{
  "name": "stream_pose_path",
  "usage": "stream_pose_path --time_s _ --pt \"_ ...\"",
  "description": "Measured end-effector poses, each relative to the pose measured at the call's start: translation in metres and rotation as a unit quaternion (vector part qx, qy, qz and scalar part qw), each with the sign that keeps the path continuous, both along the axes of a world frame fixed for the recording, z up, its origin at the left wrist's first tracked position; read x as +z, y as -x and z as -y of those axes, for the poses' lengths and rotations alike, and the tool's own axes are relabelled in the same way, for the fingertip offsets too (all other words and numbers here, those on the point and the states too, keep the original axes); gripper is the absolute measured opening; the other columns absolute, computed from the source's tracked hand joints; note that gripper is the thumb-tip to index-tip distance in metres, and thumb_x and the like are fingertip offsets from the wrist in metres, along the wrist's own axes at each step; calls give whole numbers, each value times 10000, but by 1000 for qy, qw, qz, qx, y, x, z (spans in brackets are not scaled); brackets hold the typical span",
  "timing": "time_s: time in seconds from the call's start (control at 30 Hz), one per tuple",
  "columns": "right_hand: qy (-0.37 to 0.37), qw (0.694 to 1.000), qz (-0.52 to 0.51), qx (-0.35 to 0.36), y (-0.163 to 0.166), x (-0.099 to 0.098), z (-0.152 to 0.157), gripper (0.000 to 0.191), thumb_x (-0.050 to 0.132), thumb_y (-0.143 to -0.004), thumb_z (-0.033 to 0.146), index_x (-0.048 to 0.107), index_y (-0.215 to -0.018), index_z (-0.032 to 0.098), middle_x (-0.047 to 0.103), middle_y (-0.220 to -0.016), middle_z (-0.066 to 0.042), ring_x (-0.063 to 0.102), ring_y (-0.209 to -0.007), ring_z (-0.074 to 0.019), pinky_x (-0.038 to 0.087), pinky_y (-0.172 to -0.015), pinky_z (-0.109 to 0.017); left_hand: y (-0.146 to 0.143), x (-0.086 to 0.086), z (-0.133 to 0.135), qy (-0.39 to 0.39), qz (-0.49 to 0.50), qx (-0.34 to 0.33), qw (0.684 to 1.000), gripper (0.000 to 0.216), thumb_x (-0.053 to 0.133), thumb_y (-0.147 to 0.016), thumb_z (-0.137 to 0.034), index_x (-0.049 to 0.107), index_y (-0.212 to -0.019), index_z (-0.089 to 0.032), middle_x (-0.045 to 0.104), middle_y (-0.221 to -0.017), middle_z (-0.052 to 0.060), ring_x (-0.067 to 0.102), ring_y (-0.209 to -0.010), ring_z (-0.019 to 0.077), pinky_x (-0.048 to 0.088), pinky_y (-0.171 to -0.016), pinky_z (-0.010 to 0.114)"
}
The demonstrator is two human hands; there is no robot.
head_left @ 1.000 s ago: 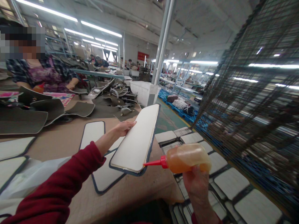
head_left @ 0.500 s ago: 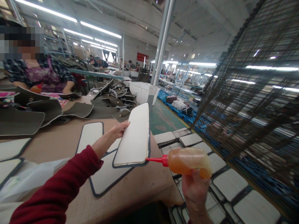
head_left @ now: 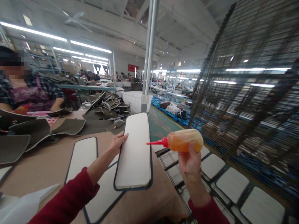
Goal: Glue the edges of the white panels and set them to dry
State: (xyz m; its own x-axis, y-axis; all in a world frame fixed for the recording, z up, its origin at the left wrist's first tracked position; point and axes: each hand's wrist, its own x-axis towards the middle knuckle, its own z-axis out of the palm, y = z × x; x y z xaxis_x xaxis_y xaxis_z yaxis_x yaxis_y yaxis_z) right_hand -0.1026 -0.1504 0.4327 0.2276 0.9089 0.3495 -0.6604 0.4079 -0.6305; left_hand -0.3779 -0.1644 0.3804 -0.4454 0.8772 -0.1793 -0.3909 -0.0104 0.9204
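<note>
My left hand (head_left: 118, 142) grips the left edge of a long white panel (head_left: 135, 155) with rounded corners and a dark border, thumb on its face. The panel is held up, tilted, above the table. In my right hand (head_left: 190, 161) lies a squeeze bottle (head_left: 185, 140) of amber liquid, turned on its side. Its red nozzle (head_left: 155, 142) points left, with the tip at the panel's right edge; whether it touches I cannot tell. Under the held panel rests a similar white panel (head_left: 100, 196) on the table, and another bordered panel (head_left: 81, 155) lies to the left.
Brown-covered table (head_left: 46, 158) spreads below. Dark curved pieces (head_left: 70, 127) are heaped at its far side, near a seated person (head_left: 32, 93). On my right, a wire rack (head_left: 173, 174) carries several white panels, with upright wire mesh (head_left: 233, 93) behind. A post (head_left: 149, 62) stands ahead.
The bottle's nozzle has gone from the panel's lower right corner up along its right edge. The held panel has turned more upright and faces me more. My view has shifted slightly.
</note>
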Motion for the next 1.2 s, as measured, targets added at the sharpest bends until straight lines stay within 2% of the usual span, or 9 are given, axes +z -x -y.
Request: stream_pose_path --time_s 0.17,0.33,0.47,0.63,0.7,0.87,1.0,1.1,1.2 --pt "-30 999 6 -32 6 9 -45 464 854 -525 333 662 -926 200 706 -844 9 652 -769 -154 557 -717 -296 -28 17 12 -36 -53 -78 995 420 850 -575 -283 715 -926 -98 751 -715 64 633 -523 157 503 -493 240" --pt "-34 998 14 -53 -2 6 -57 499 842 -548 328 640 -988 205 698 -875 8 649 -779 -152 558 -704 -287 -35 34 20 -38 -39 -125 991 450 834 -572 -316 718 -953 -106 748 -710 59 643 -541 173 502 -493 247" --pt "-12 999 26 -43 -8 -15 -35 502 837 -569 338 643 -1010 199 711 -877 -7 666 -758 -160 567 -676 -276 -35 41 18 -47 -33 -162 985 445 821 -563 -204 717 -988 -124 761 -786 62 664 -584 184 517 -542 258" --pt "18 996 87 27 -9 -62 23 532 830 -579 353 663 -1064 214 736 -942 -65 708 -781 -230 602 -663 -320 -28 39 7 -31 -37 -138 989 343 778 -616 -135 735 -955 -110 751 -730 65 652 -582 172 511 -581 255" --pt "2 991 123 50 -11 -69 35 529 830 -576 334 671 -1066 217 737 -978 -76 712 -823 -247 604 -697 -332 -27 37 5 -34 -52 -134 989 358 792 -609 -140 739 -962 -109 751 -735 66 656 -602 176 503 -590 252" --pt "-11 994 66 -81 -12 -30 -8 591 846 -522 344 639 -1055 195 701 -960 -38 664 -838 -196 563 -775 -329 -41 41 14 -21 -68 -191 979 461 839 -558 -211 742 -1000 -119 758 -803 82 672 -641 205 507 -607 276" --pt "-20 991 46 -123 -12 -5 -49 578 820 -552 380 602 -1056 202 670 -980 -16 630 -870 -182 534 -835 -364 -53 46 22 -21 -68 -226 971 529 872 -511 -296 747 -992 -116 758 -800 87 667 -621 208 495 -560 266" --pt "-13 993 60 -97 -9 -25 -32 550 818 -570 371 607 -1048 201 682 -943 -18 647 -829 -193 549 -790 -375 -48 45 21 -15 -61 -217 974 532 886 -465 -296 753 -947 -113 755 -765 82 655 -587 199 504 -559 274" --pt "-13 991 129 16 -7 -63 12 570 821 -590 361 628 -1102 201 713 -972 -59 681 -841 -237 574 -739 -374 -37 40 17 -8 -63 -189 980 508 886 -452 -249 753 -921 -104 752 -746 80 654 -601 193 508 -575 267"
